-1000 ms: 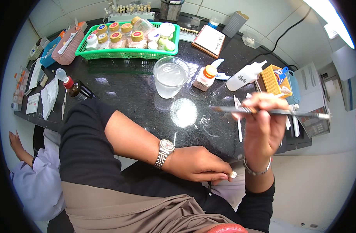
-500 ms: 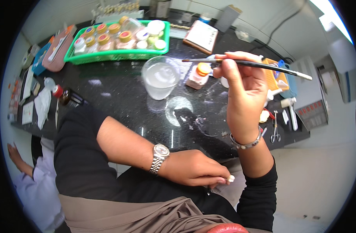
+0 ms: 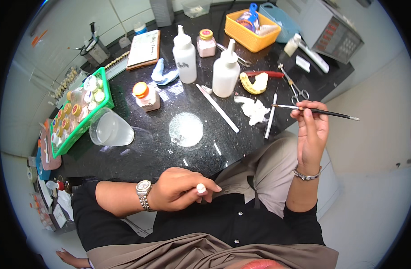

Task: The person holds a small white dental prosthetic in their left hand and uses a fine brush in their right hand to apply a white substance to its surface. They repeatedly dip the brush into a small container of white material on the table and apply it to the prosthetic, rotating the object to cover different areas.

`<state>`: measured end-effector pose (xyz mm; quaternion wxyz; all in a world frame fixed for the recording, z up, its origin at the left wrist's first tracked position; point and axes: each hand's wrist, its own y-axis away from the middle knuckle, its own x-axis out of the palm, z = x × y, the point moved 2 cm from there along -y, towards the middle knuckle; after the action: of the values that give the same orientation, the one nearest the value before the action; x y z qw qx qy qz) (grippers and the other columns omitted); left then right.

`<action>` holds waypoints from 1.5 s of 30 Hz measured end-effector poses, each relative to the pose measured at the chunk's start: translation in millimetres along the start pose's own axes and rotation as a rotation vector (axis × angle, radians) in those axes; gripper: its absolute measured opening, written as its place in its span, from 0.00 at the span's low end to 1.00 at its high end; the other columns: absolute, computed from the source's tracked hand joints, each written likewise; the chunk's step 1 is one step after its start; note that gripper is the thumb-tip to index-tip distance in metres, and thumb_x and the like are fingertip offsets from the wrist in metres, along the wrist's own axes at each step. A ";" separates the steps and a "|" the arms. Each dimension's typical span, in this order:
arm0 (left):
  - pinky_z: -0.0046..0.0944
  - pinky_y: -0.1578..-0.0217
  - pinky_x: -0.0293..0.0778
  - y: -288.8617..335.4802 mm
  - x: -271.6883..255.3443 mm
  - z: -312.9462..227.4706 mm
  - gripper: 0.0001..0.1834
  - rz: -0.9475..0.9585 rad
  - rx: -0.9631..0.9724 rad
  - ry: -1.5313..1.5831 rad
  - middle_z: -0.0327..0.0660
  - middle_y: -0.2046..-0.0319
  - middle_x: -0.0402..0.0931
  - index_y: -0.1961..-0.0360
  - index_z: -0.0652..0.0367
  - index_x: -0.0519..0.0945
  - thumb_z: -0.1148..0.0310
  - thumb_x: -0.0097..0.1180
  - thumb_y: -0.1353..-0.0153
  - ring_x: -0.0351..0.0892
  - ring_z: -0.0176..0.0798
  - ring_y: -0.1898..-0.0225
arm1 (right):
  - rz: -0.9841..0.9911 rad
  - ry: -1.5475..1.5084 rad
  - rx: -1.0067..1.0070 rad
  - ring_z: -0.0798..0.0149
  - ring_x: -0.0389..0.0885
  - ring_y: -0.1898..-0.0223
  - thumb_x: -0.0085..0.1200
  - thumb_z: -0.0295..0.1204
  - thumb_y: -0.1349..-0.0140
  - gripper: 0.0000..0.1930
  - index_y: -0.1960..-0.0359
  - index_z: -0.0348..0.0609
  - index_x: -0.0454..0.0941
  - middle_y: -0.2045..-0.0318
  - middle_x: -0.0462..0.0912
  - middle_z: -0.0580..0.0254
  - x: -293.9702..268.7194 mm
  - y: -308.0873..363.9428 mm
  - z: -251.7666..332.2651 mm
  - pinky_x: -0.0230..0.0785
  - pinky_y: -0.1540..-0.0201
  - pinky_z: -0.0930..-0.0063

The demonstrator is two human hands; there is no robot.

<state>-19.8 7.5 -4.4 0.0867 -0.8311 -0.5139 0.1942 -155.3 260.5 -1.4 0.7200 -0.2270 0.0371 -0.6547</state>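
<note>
Glossy black countertop (image 3: 154,150), bright round glare (image 3: 186,129) on it — white wall tiles (image 3: 94,13) behind.

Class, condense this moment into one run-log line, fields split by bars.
left hand: holds small white piece | right hand: holds thin brush | brush tip: away from cup | cup: beside green basket

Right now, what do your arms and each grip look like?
Black sleeves leave much of each forearm bare. The left carries a silvery watch with a pale round face, the right a metallic bracelet. Left grip and right grip are ungloved.
</note>
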 end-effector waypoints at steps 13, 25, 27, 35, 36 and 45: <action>0.30 0.80 0.71 -2.4 -4.2 4.6 0.10 -0.017 0.004 0.037 0.37 0.80 0.78 0.63 0.62 0.76 0.73 0.42 0.39 0.76 0.33 0.81 | 0.193 0.301 -0.113 0.69 0.75 0.65 0.44 0.13 0.45 0.08 0.64 0.34 0.66 0.63 0.73 0.53 -5.4 6.2 -30.0 0.69 0.58 0.78; 0.30 0.81 0.70 -3.5 -6.4 8.2 0.09 -0.033 0.033 0.033 0.38 0.80 0.78 0.64 0.63 0.76 0.72 0.44 0.39 0.76 0.34 0.82 | 0.054 0.332 -0.140 0.70 0.76 0.69 0.44 0.19 0.41 0.06 0.62 0.36 0.65 0.67 0.74 0.56 -7.6 -3.2 -28.9 0.70 0.65 0.80; 0.30 0.80 0.70 -2.4 -5.3 8.1 0.10 -0.033 0.031 0.034 0.37 0.80 0.78 0.63 0.63 0.76 0.71 0.43 0.38 0.76 0.34 0.82 | -0.053 0.219 -0.202 0.70 0.76 0.70 0.43 0.21 0.39 0.05 0.62 0.38 0.62 0.67 0.74 0.55 -9.0 -3.4 -22.2 0.71 0.66 0.79; 0.30 0.80 0.70 -1.3 -2.7 8.3 0.11 -0.037 0.032 0.037 0.37 0.80 0.78 0.63 0.63 0.76 0.70 0.42 0.38 0.76 0.33 0.81 | -0.078 0.043 0.166 0.70 0.75 0.73 0.44 0.21 0.39 0.08 0.61 0.42 0.60 0.67 0.75 0.51 -7.9 -8.5 -43.2 0.70 0.67 0.78; 0.30 0.80 0.70 -0.8 -2.4 8.6 0.11 -0.038 0.031 0.037 0.37 0.80 0.78 0.63 0.63 0.76 0.70 0.42 0.38 0.76 0.32 0.81 | -0.063 0.038 0.159 0.70 0.75 0.72 0.44 0.20 0.40 0.08 0.61 0.42 0.60 0.67 0.75 0.52 -7.7 -8.2 -43.1 0.70 0.67 0.78; 0.30 0.81 0.70 -0.3 -2.5 9.0 0.11 -0.044 0.027 0.024 0.36 0.80 0.78 0.63 0.62 0.76 0.69 0.42 0.38 0.75 0.32 0.82 | 0.041 0.180 0.068 0.73 0.74 0.71 0.45 0.17 0.42 0.09 0.61 0.40 0.60 0.68 0.72 0.58 -4.3 -4.8 -45.5 0.69 0.66 0.81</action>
<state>-24.7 4.9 -11.9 0.1083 -0.8205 -0.5283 0.1894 -176.3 251.7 -41.3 0.7344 -0.1417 0.0841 -0.6584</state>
